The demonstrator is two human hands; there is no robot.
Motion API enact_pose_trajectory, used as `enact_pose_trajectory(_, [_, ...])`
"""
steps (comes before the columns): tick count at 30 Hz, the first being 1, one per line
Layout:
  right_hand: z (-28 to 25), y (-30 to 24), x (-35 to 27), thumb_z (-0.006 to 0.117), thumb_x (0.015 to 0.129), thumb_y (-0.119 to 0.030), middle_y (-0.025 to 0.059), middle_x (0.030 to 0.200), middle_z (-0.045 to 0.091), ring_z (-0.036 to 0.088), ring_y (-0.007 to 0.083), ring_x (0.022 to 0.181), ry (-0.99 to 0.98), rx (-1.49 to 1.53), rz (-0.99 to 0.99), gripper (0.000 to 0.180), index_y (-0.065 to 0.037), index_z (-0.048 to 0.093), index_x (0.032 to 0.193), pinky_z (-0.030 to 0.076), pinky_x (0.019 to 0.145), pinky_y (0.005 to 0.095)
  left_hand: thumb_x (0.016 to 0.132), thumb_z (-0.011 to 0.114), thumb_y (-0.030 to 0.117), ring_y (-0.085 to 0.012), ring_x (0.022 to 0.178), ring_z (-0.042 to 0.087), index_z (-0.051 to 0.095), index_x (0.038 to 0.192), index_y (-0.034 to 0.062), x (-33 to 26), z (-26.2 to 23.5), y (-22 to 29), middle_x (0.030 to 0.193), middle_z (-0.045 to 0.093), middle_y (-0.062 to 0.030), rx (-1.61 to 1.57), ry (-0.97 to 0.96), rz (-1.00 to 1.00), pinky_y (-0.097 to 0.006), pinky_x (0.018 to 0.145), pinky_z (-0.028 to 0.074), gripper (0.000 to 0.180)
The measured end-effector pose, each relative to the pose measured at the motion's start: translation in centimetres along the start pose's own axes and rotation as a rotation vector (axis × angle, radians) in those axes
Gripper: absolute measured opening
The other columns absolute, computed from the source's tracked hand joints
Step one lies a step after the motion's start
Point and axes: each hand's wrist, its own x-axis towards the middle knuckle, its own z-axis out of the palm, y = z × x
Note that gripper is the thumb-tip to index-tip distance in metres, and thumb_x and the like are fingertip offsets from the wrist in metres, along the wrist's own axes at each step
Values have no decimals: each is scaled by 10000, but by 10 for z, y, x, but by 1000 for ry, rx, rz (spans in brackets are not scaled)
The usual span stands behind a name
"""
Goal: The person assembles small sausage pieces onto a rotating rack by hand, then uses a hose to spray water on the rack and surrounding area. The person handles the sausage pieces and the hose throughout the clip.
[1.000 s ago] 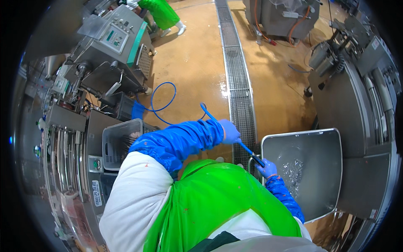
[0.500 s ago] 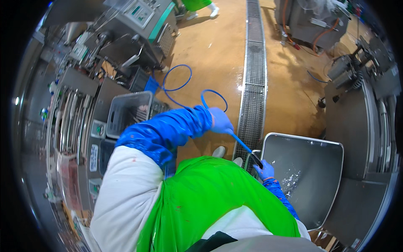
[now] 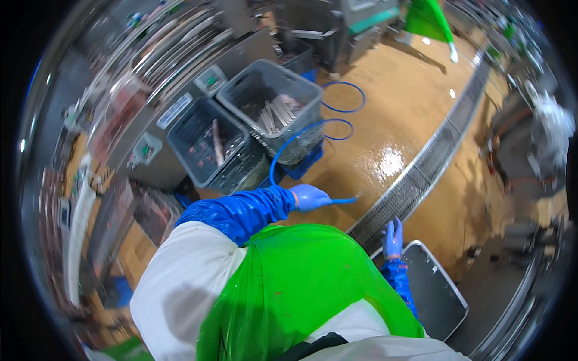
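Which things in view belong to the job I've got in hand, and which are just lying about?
In hand or close by:
Blue hose, gripped in your left hand
Metal tub, probably, beside your open right hand

Just around:
Two grey crates
Floor grating
Clear plastic

Food factory, prob.: pink scraps (image 3: 217, 142) in bin (image 3: 192, 154) at 10 o'clk, floor drain (image 3: 429, 156) at 2, machine (image 3: 355, 17) at 12.

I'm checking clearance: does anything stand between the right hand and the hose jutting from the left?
Nothing visible blocks the right hand from the blue hose in the left hand; the drain grate lies below.
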Motion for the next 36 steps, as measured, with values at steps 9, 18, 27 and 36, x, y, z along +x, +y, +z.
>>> enact_pose_trajectory(9, [274,42,114,311,1004,-336,156,1152,597,559,245,959,-36,611,722,439,-44,452,1300,487,804,341,988,405,300,-282,1007,600,636,1134,87,-94,68,-115,1112,640,-128,-348,310,235,-387,903,474,347])
enact_pose_trajectory(18, [510,17,29,419,936,-231,70,945,572,537,179,753,-410,57,772,243,-93,560,1077,443,621,319,954,401,380,-315,974,610,624,1088,93,-134,177,-240,1061,638,-169,-144,806,41,-425,836,476,387])
enact_pose_trajectory(27, [678,70,-133,443,871,-170,148,1056,651,618,307,927,-1759,-1051,-691,366,-62,584,1191,481,825,377,947,489,373,-211,1042,576,524,1279,21,-437,249,-287,1167,608,-115,-1295,1147,-576,-341,920,460,485])
enact_pose_trajectory(36, [826,11,-373,407,872,-177,207,1186,608,577,357,1111,-1931,-1220,-992,420,-91,541,1262,438,968,389,930,525,404,-130,937,578,564,1204,110,-637,414,-228,1049,602,-10,-1888,1961,-914,-306,783,468,403])
